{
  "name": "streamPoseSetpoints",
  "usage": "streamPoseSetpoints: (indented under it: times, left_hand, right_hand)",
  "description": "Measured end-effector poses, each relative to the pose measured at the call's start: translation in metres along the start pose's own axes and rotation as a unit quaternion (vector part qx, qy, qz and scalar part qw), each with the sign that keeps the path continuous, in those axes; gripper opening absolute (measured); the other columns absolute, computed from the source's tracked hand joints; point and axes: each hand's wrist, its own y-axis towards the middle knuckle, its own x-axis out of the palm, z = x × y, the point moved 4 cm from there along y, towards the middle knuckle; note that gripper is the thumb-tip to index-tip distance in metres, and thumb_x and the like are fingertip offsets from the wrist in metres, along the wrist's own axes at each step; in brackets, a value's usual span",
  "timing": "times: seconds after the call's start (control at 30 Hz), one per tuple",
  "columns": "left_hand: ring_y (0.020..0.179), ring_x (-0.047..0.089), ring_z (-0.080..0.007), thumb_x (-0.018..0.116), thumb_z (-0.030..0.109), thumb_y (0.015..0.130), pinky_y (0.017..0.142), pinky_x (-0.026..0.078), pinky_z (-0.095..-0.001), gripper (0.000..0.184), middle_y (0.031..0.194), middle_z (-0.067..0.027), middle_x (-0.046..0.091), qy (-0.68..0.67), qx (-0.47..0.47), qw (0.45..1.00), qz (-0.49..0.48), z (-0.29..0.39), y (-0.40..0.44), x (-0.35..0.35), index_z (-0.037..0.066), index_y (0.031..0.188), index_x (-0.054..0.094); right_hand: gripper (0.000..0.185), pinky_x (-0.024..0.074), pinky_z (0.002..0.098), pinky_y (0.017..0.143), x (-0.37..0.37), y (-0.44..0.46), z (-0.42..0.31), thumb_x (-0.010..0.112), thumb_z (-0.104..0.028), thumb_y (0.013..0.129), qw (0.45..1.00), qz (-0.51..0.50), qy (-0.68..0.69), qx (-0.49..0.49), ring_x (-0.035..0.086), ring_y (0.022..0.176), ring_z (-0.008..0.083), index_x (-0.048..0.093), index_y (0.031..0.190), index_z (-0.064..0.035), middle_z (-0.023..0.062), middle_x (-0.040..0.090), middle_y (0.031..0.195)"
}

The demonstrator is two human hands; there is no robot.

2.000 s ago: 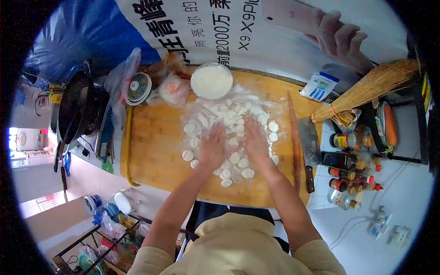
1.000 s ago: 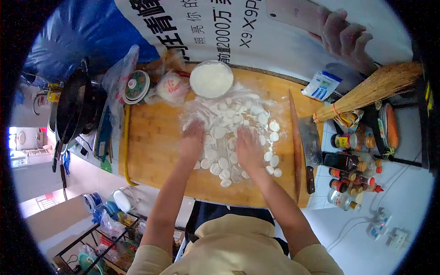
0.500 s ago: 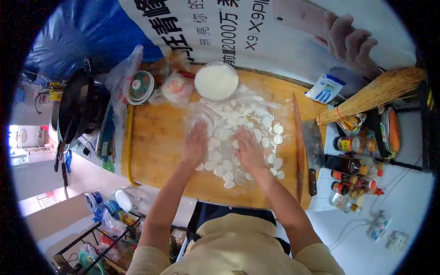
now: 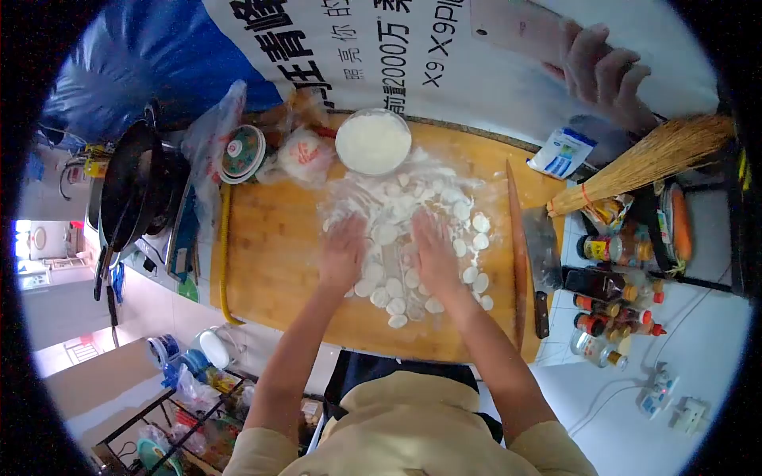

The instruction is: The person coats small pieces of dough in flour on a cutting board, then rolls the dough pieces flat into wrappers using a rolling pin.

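Nearer me than the flour bowl (image 4: 374,143), dough pieces (image 4: 398,320), likely light, soft and easily dented, suit a rim hold; my left hand (image 4: 344,247) and right hand (image 4: 431,247) lie among them, fingers outstretched, clamped on nothing visible. The worktop (image 4: 270,270) gives room left of the bowl; a cleaver (image 4: 541,246) lies to its right.

Dough pieces (image 4: 398,320): small, pale, roundish, flour-dusted, scattered loose between left hand (image 4: 344,244) and right hand (image 4: 431,239), bodyward of both and right of the right one; white flour (image 4: 432,168) smeared beyond the fingertips.
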Motion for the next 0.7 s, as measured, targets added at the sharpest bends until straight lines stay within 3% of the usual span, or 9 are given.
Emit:
streamPoseSetpoints:
  times: [0.07,0.2,0.27,0.3,0.37,0.5,0.6,0.7]
  left_hand:
    - [0.124,0.046,-0.0328,0.060,0.022,0.084,0.106,0.034,-0.0453,0.054,0.137,-0.0129,0.049,0.033,0.009,0.999,-0.011,0.002,-0.003,-0.006,0.005,0.133,0.048]
    - [0.133,0.037,-0.0314,0.060,0.026,0.084,0.111,0.027,-0.0458,0.065,0.145,-0.0128,0.039,0.001,0.017,0.999,-0.049,0.005,-0.007,-0.007,0.004,0.141,0.037]
    - [0.135,0.034,-0.0308,0.060,0.027,0.084,0.112,0.025,-0.0463,0.068,0.147,-0.0130,0.037,0.004,0.012,0.998,-0.058,0.003,-0.005,-0.005,0.004,0.142,0.034]
    - [0.136,0.032,-0.0302,0.059,0.030,0.085,0.113,0.023,-0.0468,0.070,0.148,-0.0133,0.034,-0.004,0.009,0.996,-0.085,0.001,-0.006,0.000,0.003,0.144,0.032]
    - [0.138,0.029,-0.0295,0.058,0.032,0.085,0.114,0.021,-0.0472,0.073,0.150,-0.0136,0.032,-0.014,0.006,0.994,-0.110,0.002,-0.007,0.007,0.003,0.145,0.029]
    - [0.141,0.023,-0.0282,0.054,0.041,0.087,0.115,0.016,-0.0464,0.077,0.152,-0.0139,0.026,0.038,-0.002,0.991,-0.131,0.012,-0.006,0.004,0.001,0.146,0.025]
    - [0.142,0.020,-0.0275,0.052,0.044,0.088,0.116,0.013,-0.0475,0.077,0.153,-0.0136,0.024,0.044,-0.007,0.988,-0.147,0.013,-0.005,0.005,0.001,0.146,0.023]
    - [0.143,0.019,-0.0263,0.051,0.044,0.089,0.116,0.012,-0.0491,0.076,0.153,-0.0130,0.023,0.054,-0.010,0.986,-0.157,0.013,-0.003,0.001,0.001,0.146,0.024]
  right_hand:
    - [0.067,0.0206,0.0489,0.114,-0.003,0.010,0.001,0.061,-0.018,0.085,0.995,0.070,0.076,-0.011,0.029,0.136,0.0353,0.029,0.142,-0.0018,0.0192,0.029,0.148]
    - [0.067,0.0199,0.0455,0.115,0.013,0.014,0.002,0.053,-0.032,0.092,0.999,0.007,0.033,0.008,0.025,0.139,0.0341,0.025,0.144,0.0011,0.0188,0.023,0.151]
    - [0.068,0.0260,0.0467,0.112,0.011,0.017,0.002,0.064,-0.018,0.083,0.996,0.059,0.061,0.003,0.033,0.134,0.0365,0.032,0.141,-0.0020,0.0186,0.030,0.148]
    - [0.068,0.0260,0.0467,0.112,0.012,0.018,0.003,0.064,-0.018,0.083,0.996,0.059,0.061,0.002,0.033,0.134,0.0365,0.032,0.141,-0.0020,0.0186,0.030,0.148]
    - [0.065,0.0235,0.0446,0.114,0.016,0.019,0.007,0.054,-0.035,0.091,1.000,0.009,0.006,0.002,0.031,0.136,0.0341,0.032,0.142,0.0003,0.0173,0.028,0.150]
    - [0.058,0.0261,0.0448,0.113,0.003,0.024,0.013,0.052,-0.030,0.093,0.999,-0.024,0.035,0.015,0.034,0.134,0.0347,0.037,0.139,0.0009,0.0171,0.033,0.147]
    - [0.052,0.0277,0.0461,0.112,-0.004,0.038,0.036,0.048,-0.026,0.094,1.000,0.005,-0.017,0.010,0.036,0.133,0.0356,0.040,0.137,0.0022,0.0177,0.036,0.146]
    - [0.052,0.0253,0.0444,0.113,-0.011,0.051,0.052,0.051,-0.014,0.091,0.991,0.122,0.026,0.048,0.034,0.133,0.0355,0.036,0.138,0.0031,0.0199,0.034,0.146]
